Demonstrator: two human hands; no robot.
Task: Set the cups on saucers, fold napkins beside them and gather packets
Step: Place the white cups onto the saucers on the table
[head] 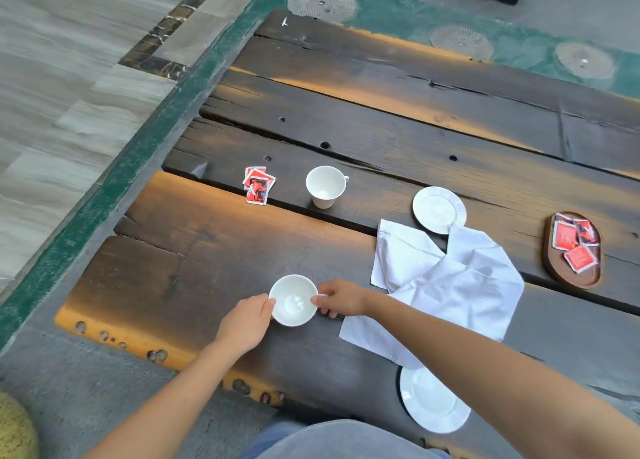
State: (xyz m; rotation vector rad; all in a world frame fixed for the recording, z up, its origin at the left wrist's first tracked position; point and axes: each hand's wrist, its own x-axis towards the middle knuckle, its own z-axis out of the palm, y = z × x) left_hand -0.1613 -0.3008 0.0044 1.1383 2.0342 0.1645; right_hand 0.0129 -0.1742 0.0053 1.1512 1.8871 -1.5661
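Left hand [247, 320] cradles the cup [293, 301]; right hand [341, 299] seems to pinch its rim

Views: one. Head-worn, wide-angle, facing forward and steeply down from the near edge of the plank counter [381, 129]. Range: close; left hand [247, 323] and right hand [341, 297] at lower centre. Far field: tiled floor [69, 78], upper left.

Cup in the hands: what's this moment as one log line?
left hand: holds near cup | right hand: holds near cup | far saucer, near saucer: no cup | napkin: unfolded | loose packets: beside far cup
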